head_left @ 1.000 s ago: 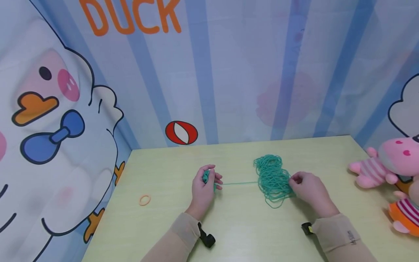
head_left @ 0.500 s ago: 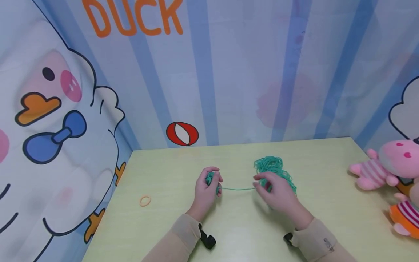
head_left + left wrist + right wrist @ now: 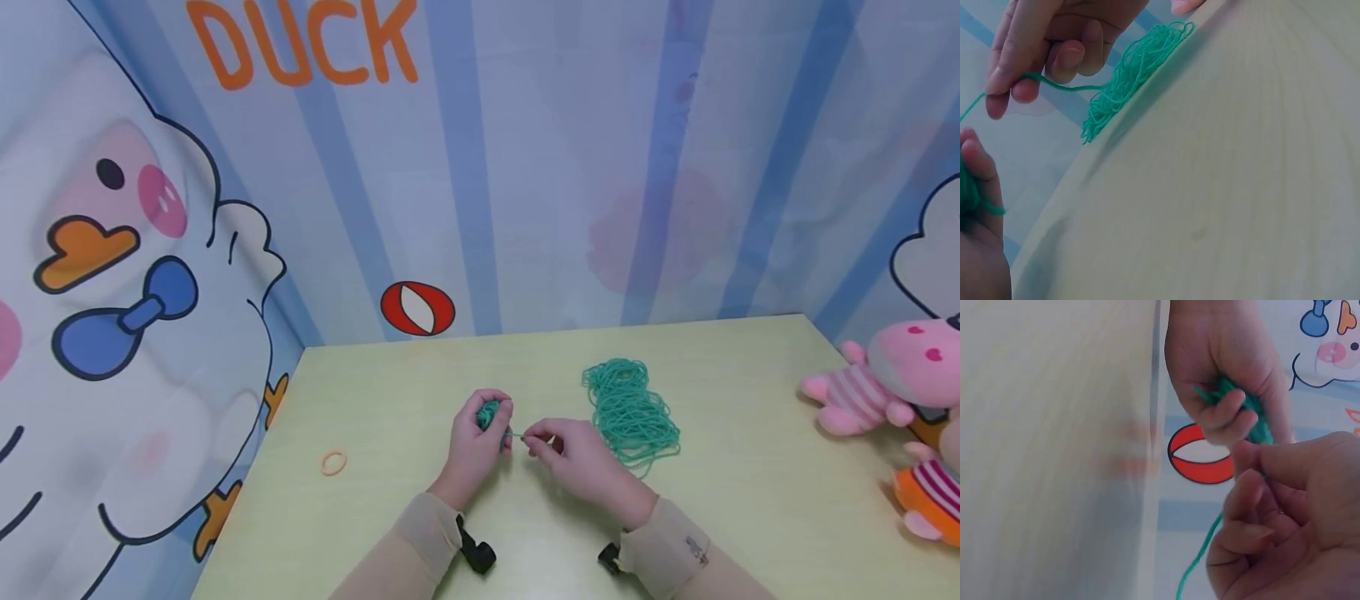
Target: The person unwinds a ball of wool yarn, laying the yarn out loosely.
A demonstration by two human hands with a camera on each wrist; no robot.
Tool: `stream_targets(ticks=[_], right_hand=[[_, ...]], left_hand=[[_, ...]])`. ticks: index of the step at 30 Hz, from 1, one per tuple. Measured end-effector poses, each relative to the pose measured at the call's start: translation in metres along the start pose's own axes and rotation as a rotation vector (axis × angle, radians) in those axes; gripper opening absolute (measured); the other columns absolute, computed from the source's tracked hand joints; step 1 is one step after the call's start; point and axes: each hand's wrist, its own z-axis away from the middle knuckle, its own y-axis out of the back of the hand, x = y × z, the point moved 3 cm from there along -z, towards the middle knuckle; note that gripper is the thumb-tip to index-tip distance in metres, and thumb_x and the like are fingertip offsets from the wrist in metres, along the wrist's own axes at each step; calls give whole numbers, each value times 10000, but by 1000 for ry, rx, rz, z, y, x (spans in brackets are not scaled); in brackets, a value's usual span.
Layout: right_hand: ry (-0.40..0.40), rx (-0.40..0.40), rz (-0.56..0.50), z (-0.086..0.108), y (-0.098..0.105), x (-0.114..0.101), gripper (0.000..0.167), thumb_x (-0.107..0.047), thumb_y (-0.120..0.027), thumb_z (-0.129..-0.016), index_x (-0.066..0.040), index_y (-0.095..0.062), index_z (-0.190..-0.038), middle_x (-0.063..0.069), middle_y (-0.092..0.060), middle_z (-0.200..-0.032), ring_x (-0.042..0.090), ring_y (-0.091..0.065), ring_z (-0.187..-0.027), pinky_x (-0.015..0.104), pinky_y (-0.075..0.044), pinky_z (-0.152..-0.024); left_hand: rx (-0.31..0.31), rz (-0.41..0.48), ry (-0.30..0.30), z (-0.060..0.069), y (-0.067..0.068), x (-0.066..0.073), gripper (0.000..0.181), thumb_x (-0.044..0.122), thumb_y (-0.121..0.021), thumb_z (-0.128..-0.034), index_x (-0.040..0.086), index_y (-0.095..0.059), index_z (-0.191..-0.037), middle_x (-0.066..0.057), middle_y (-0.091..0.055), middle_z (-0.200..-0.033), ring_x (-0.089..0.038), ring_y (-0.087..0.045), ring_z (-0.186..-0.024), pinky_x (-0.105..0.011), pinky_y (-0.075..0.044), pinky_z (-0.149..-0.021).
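Note:
My left hand (image 3: 474,442) holds a small wound bundle of green yarn (image 3: 487,413), with the fingers curled round it. Just to its right, my right hand (image 3: 581,458) pinches the green strand between thumb and forefinger; a short length of it spans the gap between the hands. In the left wrist view the strand (image 3: 1066,87) runs from those fingertips back to a loose heap of green yarn (image 3: 1132,75). That heap lies on the table beyond the right hand. The right wrist view shows the wound bundle (image 3: 1254,415) partly hidden behind the left fingers.
An orange ring (image 3: 333,462) lies on the table (image 3: 390,392) to the left. Pink plush toys (image 3: 862,392) sit at the right edge. A blue striped cloth backdrop (image 3: 540,167) rises behind the table.
My right hand has moved left from beside the yarn heap to near the left hand, drawing the strand along. The left hand has stayed nearly in place, still holding the bundle.

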Motion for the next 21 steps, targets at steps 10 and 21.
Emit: stream_targets(ticks=[10, 21], right_hand=[[-19, 204, -71, 16, 40, 13, 219, -230, -697, -1101, -59, -787, -1206, 117, -804, -990, 67, -572, -645, 242, -508, -594], [-53, 286, -42, 42, 91, 45, 229, -217, -691, -1103, -30, -779, -1202, 113, -799, -963, 71, -573, -664, 236, -490, -578]], left_hand=[[63, -55, -49, 2, 4, 3, 122, 186, -769, -1050, 96, -694, -1080, 1, -606, -794, -97, -546, -635, -202, -497, -628], [89, 27, -74, 2, 7, 5, 269, 91, -660, -1099, -106, -639, -1280, -9, -564, -751, -96, -505, -562, -192, -460, -549]])
